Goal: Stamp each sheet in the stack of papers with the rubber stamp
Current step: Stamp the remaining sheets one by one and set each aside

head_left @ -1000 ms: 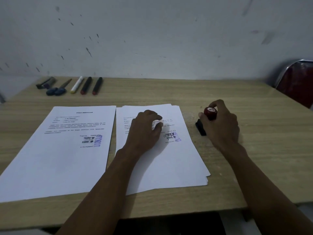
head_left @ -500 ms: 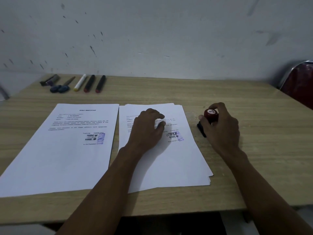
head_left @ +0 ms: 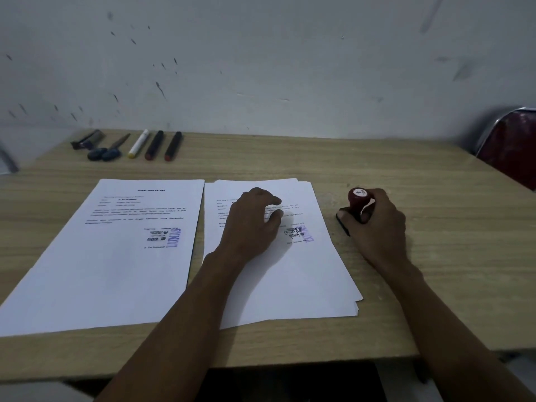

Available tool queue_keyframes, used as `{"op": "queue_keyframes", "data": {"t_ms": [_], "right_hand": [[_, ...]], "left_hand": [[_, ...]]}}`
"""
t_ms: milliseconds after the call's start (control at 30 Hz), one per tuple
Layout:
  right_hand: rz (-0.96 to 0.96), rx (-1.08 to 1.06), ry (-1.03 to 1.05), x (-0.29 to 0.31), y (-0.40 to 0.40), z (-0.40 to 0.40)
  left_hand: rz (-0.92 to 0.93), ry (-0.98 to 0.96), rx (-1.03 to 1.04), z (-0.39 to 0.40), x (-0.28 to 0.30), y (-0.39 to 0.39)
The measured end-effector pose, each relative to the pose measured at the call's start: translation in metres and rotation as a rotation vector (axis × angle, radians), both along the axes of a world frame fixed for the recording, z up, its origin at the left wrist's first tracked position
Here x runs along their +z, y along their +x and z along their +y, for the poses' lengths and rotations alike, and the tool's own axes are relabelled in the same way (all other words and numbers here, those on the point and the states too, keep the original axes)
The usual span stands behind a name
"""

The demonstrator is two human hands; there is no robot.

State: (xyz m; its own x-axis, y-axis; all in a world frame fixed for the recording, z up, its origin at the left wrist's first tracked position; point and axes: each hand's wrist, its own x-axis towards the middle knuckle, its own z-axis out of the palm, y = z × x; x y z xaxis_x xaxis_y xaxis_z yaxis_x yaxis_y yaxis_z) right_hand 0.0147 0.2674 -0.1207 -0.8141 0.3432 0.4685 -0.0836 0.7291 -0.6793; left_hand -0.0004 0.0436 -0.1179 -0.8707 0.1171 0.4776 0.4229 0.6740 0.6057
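Two hands are seen: the left hand (head_left: 251, 220) is laid on the stack (head_left: 293, 274), fingers loosely curled; the stamp (head_left: 356, 204) is gripped by the right hand (head_left: 377, 224) on the table (head_left: 435, 256) beside it. One stamped sheet (head_left: 116, 256) lies left.

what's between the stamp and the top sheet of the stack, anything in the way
Nothing visible blocks it. The rubber stamp, gripped in the right hand, sits on the bare table just right of the stack of papers. The left hand rests on the top sheet, left of its purple mark.
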Motion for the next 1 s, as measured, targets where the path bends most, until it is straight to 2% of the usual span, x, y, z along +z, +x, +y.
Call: {"op": "queue_keyframes", "data": {"t_ms": [400,533,667,733,833,900,1000], "right_hand": [[-0.07,0.007,-0.089,0.009,0.017,0.001],[-0.03,-0.091,-0.068,0.012,0.03,-0.001],[0.014,-0.008,-0.062,0.017,0.043,-0.011],[-0.082,0.04,-0.009,0.018,0.05,-0.018],[-0.329,-0.02,0.247,0.018,0.061,-0.032],[-0.372,-0.065,0.383,0.016,0.066,-0.043],[-0.379,-0.076,0.357,0.017,0.07,-0.051]], "left_hand": [[-0.032,0.017,0.066,-0.004,0.008,0.006],[-0.182,-0.113,0.184,-0.014,0.017,0.005],[-0.324,-0.298,0.226,-0.023,0.022,0.01],[-0.404,-0.367,0.195,-0.024,0.019,0.014],[-0.419,-0.407,0.177,-0.025,0.013,0.019],[-0.4,-0.403,0.186,-0.026,0.013,0.02],[-0.384,-0.412,0.192,-0.027,0.011,0.02]]}}
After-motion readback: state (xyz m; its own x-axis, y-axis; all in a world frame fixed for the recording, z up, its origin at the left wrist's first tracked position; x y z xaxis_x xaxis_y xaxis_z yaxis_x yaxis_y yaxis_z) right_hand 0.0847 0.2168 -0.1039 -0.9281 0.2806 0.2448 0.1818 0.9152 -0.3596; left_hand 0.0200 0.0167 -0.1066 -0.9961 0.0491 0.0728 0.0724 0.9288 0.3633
